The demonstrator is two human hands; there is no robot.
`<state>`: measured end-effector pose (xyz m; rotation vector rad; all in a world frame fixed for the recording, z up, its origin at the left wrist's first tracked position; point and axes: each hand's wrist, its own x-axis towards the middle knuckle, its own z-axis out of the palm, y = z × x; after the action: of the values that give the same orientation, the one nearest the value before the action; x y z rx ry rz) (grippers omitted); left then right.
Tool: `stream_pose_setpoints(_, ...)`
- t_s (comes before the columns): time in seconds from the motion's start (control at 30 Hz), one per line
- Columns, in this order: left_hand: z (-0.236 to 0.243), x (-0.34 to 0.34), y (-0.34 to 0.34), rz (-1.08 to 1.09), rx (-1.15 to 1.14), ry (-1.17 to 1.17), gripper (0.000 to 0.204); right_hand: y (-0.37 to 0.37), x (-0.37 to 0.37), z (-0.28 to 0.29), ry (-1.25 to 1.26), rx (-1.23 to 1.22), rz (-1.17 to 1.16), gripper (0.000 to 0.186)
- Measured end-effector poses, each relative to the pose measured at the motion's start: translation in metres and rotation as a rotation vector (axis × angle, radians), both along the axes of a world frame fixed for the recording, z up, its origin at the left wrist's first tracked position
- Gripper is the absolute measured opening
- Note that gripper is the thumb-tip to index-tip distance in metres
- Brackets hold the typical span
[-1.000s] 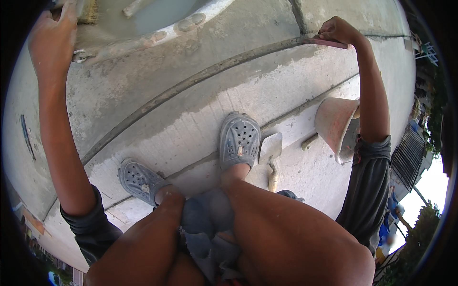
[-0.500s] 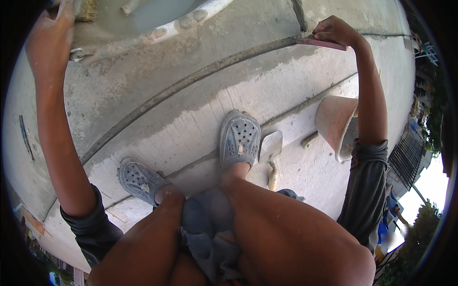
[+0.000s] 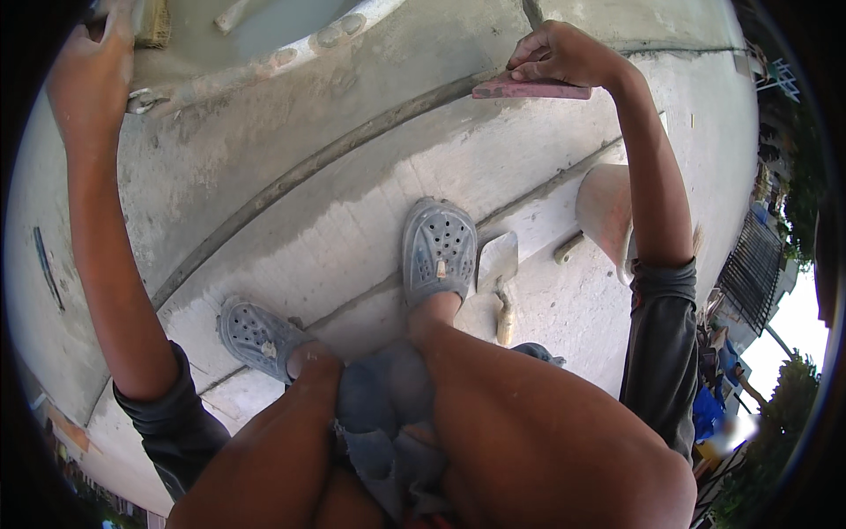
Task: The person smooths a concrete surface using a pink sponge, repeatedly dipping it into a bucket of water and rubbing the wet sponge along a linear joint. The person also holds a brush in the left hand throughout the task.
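Right hand: the right hand (image 3: 560, 55) presses down on a flat reddish float (image 3: 531, 89); its fingers (image 3: 529, 66) are curled over the float's top, closed on it, so the tool's face lies flat on the concrete.
Float: under the fingers, lying on the grey concrete surface (image 3: 352, 238), just beside a dark curved groove (image 3: 308, 172) that sweeps away from the fingertips toward the lower left.
Left hand: the left hand (image 3: 92, 62) reaches to the far upper left and rests at the rim (image 3: 264, 66) of a round basin holding wet grey mix; it looks to be bracing the body. I cannot tell whether its fingers are bent round anything, as the picture's edge cuts them off.
Brush: a straw-coloured brush or block (image 3: 152, 22) sits just beside the left fingers, at the basin's edge.
Stance: a squat, two grey perforated clogs (image 3: 438, 251) planted on the slab, which keeps both arms free to reach forward.
Trowel: a pointed trowel (image 3: 498, 278) lies flat beside the right clog, well back from the right fingers, parked within reach.
Bucket: a tan bucket (image 3: 606, 212) lies on its side below the right forearm.
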<state>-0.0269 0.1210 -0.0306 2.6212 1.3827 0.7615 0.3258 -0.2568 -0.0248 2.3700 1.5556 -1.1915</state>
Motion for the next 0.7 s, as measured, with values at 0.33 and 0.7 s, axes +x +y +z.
stream_pose_setpoints(0.33, 0.01, 0.019, -0.063, -0.374, -0.373, -0.934, 0.008, -0.054, -0.175, 0.023, 1.044, 0.561, -0.514, 0.039)
stream_pose_setpoints(0.7, 0.088, -0.011, -0.172, -0.479, -0.066, -1.095, 0.014, 0.15, -0.226, 0.085, 0.523, 1.44, -0.759, 0.045)
